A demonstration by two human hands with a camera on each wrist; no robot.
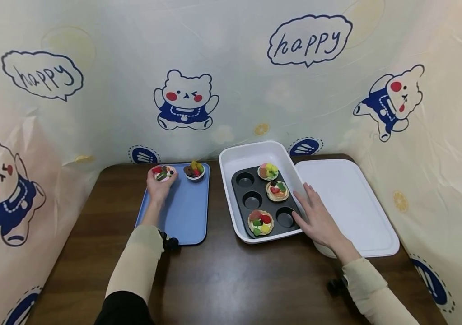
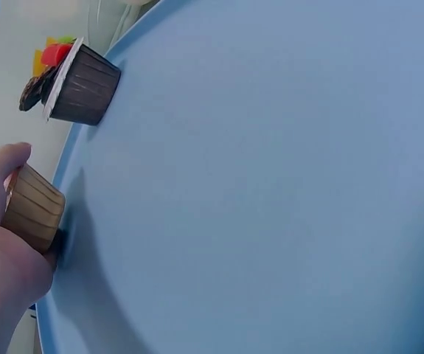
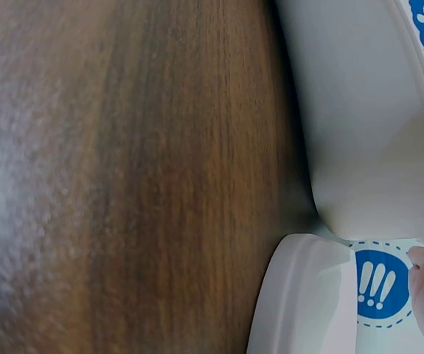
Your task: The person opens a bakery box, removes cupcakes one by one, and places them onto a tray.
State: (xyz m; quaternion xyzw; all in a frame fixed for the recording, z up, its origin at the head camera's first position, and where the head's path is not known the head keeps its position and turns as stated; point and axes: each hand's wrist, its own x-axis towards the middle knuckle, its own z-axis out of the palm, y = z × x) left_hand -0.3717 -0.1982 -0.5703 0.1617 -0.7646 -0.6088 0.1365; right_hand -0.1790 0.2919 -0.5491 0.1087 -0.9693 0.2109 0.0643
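Note:
At the far left of the blue tray (image 1: 188, 216), my left hand (image 1: 158, 188) grips a fruit-topped cupcake (image 1: 164, 173). In the left wrist view, thumb and fingers curl around its brown pleated cup (image 2: 35, 209), close over the tray. Beside it stands a chocolate cupcake (image 1: 194, 171) in a dark cup, topped with red and yellow pieces. My right hand (image 1: 318, 219) rests with spread fingers at the right rim of a white bin (image 1: 231, 189). Inside the bin lies a black muffin pan (image 1: 244, 195) bearing a cupcake (image 1: 268, 171) and two fruit-topped tarts (image 1: 277, 191), with three bare cups.
A white lid (image 1: 346, 203) lies flat to the right of the bin, partly under the right forearm. Brown wooden table (image 1: 222, 284) stretches in front of the tray and bin. A printed cloth (image 1: 239, 90) hangs behind and along both sides.

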